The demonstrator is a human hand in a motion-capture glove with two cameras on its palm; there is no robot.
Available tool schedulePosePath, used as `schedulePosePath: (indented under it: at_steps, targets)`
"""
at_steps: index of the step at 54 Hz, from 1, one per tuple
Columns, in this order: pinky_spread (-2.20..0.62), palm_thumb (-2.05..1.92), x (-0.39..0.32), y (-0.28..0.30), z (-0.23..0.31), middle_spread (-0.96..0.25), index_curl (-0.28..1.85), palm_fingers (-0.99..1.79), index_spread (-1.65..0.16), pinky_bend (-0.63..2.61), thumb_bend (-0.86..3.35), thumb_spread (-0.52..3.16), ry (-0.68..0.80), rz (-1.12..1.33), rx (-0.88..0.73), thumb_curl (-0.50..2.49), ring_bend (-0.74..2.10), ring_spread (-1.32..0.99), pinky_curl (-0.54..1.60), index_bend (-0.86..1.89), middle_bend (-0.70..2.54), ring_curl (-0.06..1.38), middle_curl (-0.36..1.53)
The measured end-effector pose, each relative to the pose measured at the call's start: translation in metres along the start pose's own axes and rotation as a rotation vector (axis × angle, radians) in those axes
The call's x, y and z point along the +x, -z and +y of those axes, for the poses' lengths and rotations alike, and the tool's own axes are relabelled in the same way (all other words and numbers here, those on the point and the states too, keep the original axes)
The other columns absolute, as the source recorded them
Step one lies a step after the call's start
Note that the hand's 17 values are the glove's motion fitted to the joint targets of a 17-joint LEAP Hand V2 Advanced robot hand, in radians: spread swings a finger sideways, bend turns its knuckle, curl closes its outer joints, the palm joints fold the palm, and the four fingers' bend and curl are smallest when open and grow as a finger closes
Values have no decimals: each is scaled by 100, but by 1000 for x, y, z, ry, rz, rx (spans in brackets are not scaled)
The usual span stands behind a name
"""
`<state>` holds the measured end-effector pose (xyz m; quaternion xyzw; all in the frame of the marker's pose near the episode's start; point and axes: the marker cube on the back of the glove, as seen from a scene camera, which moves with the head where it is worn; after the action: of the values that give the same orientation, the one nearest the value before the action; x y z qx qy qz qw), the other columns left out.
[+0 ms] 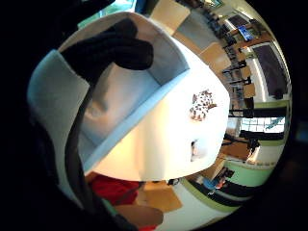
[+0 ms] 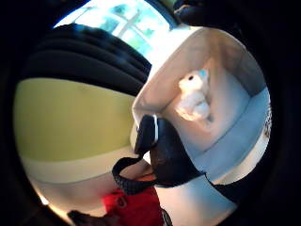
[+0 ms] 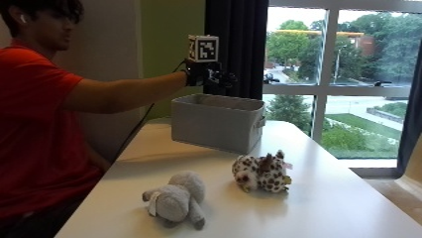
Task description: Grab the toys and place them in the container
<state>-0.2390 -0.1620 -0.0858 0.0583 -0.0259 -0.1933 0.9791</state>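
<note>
Two plush toys, one container

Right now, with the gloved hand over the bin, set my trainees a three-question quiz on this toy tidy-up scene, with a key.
1. True or false: the gloved right hand hovers above the grey container.
2. How many toys lie on the white table outside the container?
A. one B. two C. three
3. Fill in: a white plush toy lies ____ the container.

Key:
1. True; the hand holds nothing.
2. B: the grey lamb and the spotted plush, apart from each other.
3. Inside, as the thumb side palm view shows.
</note>
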Motion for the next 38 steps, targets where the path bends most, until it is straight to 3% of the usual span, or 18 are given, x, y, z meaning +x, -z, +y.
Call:
schedulePosePath:
  at_steps: [13,34,38]
  targets:
    - [0,-4,63,11,31,-12,67,-8,-46,105,-4,119,-30,133,-6,57,34,-1,37,16,18,27,42]
    - [4,-2,177,-7,99,-11,55,-4,-43,94,-3,122,-133,130,5,41,26,-3,32,19,17,27,38]
    - [4,-2,190,-10,106,-11,54,-4,-43,93,-3,122,-210,125,-18,40,25,-4,32,19,16,27,36]
